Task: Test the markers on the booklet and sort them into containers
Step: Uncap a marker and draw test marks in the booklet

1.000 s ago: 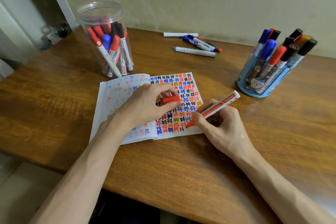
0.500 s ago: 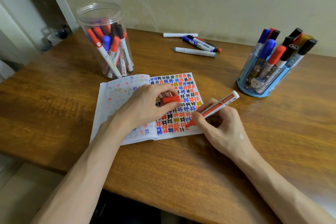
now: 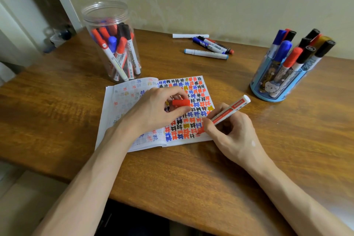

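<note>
Red tip down on the paper, and over the last second almost nothing has shifted. The right hand keeps a writing pinch on the red marker, its nib touching the lower right corner of the open booklet, just where the rows of coloured scribbles run out. The barrel slants up and right towards the centre-right of the frame at the same angle as a second ago. Any fresh stroke under the nib is too small to make out from here.

The left hand hasn't budged either. It rests on the middle of the page, pinning it flat, with thumb and fingers curled round the marker's red cap.

So the test of this marker looks to be in hand, not finished. Capping and sorting are yet to come, I'd say.

Both containers wait. The clear plastic jar stands at upper left, just beyond the booklet, and the blue pen holder at right, well apart from it, both already stocked. A few loose markers lie at the top centre of the wooden desk, seemingly untested.
</note>
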A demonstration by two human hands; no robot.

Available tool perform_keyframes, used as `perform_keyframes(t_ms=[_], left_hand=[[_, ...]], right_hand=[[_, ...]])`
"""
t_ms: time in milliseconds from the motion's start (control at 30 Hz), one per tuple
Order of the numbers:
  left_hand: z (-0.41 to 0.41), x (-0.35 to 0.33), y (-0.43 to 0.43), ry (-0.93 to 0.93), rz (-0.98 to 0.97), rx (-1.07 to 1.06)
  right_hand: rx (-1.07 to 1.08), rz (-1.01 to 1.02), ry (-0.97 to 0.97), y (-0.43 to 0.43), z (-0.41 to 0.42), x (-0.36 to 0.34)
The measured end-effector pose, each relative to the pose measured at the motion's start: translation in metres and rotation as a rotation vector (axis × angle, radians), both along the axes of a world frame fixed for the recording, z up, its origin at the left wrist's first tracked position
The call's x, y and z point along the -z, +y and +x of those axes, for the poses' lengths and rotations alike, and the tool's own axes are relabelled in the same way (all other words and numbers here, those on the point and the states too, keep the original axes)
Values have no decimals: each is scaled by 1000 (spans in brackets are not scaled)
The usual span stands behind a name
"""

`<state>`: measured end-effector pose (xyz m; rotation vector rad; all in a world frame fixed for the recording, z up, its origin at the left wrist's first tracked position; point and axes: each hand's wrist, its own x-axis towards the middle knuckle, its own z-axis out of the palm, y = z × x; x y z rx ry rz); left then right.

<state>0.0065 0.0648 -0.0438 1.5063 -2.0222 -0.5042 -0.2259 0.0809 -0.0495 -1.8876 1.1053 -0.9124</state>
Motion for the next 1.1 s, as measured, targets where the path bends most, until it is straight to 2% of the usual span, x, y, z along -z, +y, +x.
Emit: perform_keyframes(t_ms=[133, 333, 533, 800, 1100], left_hand=[[1, 0, 1, 41, 1, -5], [2, 0, -1, 141, 55, -10], [3, -5, 0, 296, 83, -39], [4, -8, 2, 314, 52, -40], [3, -6, 1, 291, 72, -43]], right_hand=[[16, 64, -53, -1, -1, -2], [148, 136, -309, -11, 2, -17], [199, 165, -306, -38, 10, -41], [90, 152, -218, -38, 33, -32], [59, 254, -360, -39, 26, -23]])
